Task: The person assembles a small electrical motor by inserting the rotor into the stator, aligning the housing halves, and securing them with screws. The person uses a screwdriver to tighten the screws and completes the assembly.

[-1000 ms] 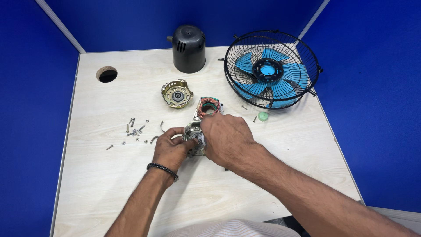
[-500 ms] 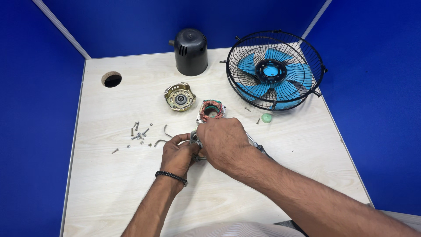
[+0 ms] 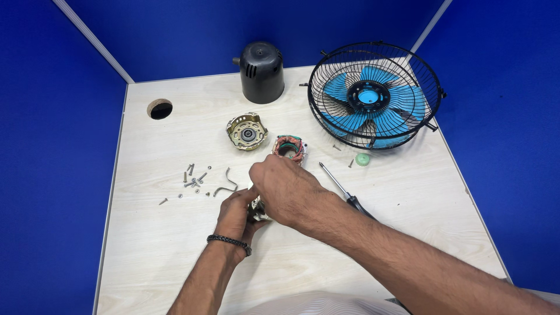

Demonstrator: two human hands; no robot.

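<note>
Change: hands kept together on the metal motor part, little shifted.
Left hand: closed around it from below.
Right hand: laid over it; grip cannot be told.
Screwdriver: just right of hands.

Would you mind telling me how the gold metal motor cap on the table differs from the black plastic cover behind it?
The gold metal motor cap is brassy, low and shallow, lying open side up with its central bearing showing. The black plastic cover is dark, taller and dome-like, standing closed end up, with vent slots in its side. Both are round, rest on the pale table, and neither hand touches them.
</note>
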